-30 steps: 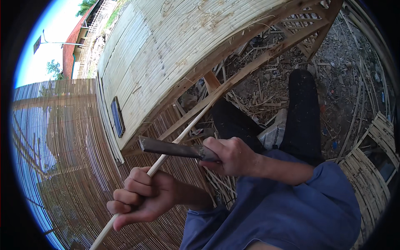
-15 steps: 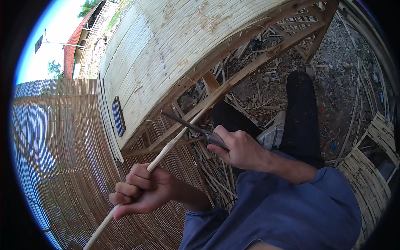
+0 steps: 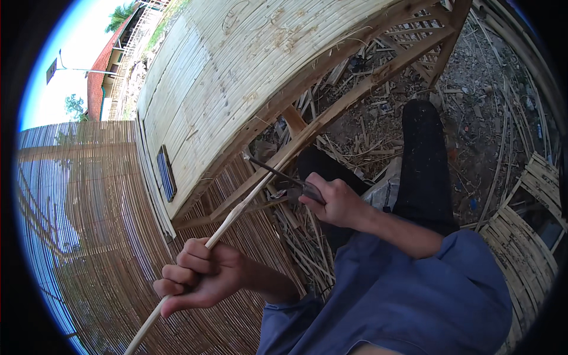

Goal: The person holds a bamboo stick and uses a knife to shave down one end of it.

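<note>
My left hand point(image 3: 201, 275) is closed round a long pale stick point(image 3: 232, 217) of wood or bamboo, which slants from the lower left up toward the table's underframe. A knobby, carved part of the stick shows just above my fist, and it narrows beyond that. In my right hand point(image 3: 340, 204) is a knife point(image 3: 278, 171) with a dark, narrow blade and a dark handle. The blade lies across the thin upper part of the stick, and a small pale shaving clings near its tip.
A slatted bamboo table point(image 3: 236, 77) with scattered shavings stands in front of me. On its left end lies a phone-like dark slab point(image 3: 167, 173). Bamboo strips and scraps point(image 3: 367, 130) litter the ground around my legs. A bamboo screen point(image 3: 89, 225) closes the left; a slatted bamboo piece point(image 3: 515, 248) lies right.
My right hand and the knife have moved slightly right and down relative to the stick. A pale shaving now shows at the blade tip. My left hand keeps its grip.
</note>
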`<state>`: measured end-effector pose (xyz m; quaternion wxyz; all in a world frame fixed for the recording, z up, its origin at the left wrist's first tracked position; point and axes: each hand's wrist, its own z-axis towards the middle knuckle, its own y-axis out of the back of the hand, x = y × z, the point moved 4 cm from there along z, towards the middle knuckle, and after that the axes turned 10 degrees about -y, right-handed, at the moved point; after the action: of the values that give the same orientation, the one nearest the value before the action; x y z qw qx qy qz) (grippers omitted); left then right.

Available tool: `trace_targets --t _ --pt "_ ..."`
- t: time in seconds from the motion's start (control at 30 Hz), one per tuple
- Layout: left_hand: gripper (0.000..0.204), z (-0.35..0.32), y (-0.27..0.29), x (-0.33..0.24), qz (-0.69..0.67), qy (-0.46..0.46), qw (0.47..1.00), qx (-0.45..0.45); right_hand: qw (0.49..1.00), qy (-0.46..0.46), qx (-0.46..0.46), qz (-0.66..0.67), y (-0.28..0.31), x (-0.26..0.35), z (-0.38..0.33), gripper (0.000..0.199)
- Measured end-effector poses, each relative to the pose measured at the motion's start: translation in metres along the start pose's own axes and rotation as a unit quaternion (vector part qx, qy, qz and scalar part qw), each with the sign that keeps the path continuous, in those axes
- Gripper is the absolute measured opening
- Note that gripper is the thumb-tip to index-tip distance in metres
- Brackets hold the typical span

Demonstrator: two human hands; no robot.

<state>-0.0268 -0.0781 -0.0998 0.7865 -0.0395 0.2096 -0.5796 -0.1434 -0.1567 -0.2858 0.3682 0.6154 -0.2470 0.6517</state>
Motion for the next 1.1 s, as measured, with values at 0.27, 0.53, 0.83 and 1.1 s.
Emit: trace_targets --t 0.27,0.53,0.83,1.1 --pt "0.044 0.000 0.006 -0.003 0.001 0.001 1.000 -0.012 1.000 0.000 0.018 -0.011 -0.008 0.008 -0.011 0.028" --pt "0.045 0.006 0.018 0.000 0.010 0.017 0.999 -0.034 0.998 0.033 0.043 -0.015 -0.016 0.026 -0.013 0.028" --pt "0.043 0.004 0.021 -0.004 0.031 -0.004 0.999 -0.037 0.999 0.011 0.023 -0.036 -0.016 0.023 -0.009 0.029" --pt "0.043 0.001 0.014 -0.004 0.042 -0.008 0.998 -0.034 0.998 -0.003 0.043 -0.045 -0.013 0.032 -0.013 0.031"
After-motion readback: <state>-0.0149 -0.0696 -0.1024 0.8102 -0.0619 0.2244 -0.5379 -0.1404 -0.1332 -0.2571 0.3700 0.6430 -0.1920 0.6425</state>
